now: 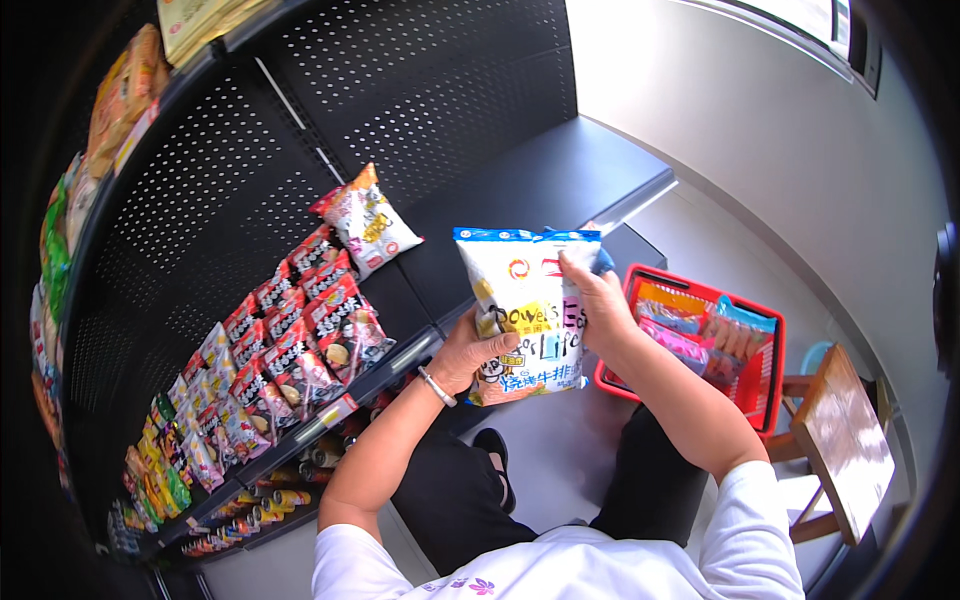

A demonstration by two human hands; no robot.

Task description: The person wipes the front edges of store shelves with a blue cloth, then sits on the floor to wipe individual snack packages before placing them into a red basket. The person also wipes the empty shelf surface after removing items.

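A white snack bag with a blue top edge (pixel 534 300) is held upright in front of me, its printed front towards the camera. My left hand (pixel 472 352) grips its lower left side, thumb across the front. At its upper right side, my right hand (pixel 596 296) has the thumb on the front; the fingers are mostly hidden behind. Something blue shows behind the bag's upper right corner and cannot be made out. Beyond my left hand, a white and orange snack bag (pixel 373 225) leans on the black shelf, beside rows of red and black snack bags (pixel 345 322).
Black metal shelving (pixel 540 169) with a perforated back runs from left to upper right. Cans (pixel 289 498) stand on a lower level. On the floor at right is a red shopping basket (pixel 776 360) holding several packets, near a wooden stool (pixel 844 442) and a pale wall.
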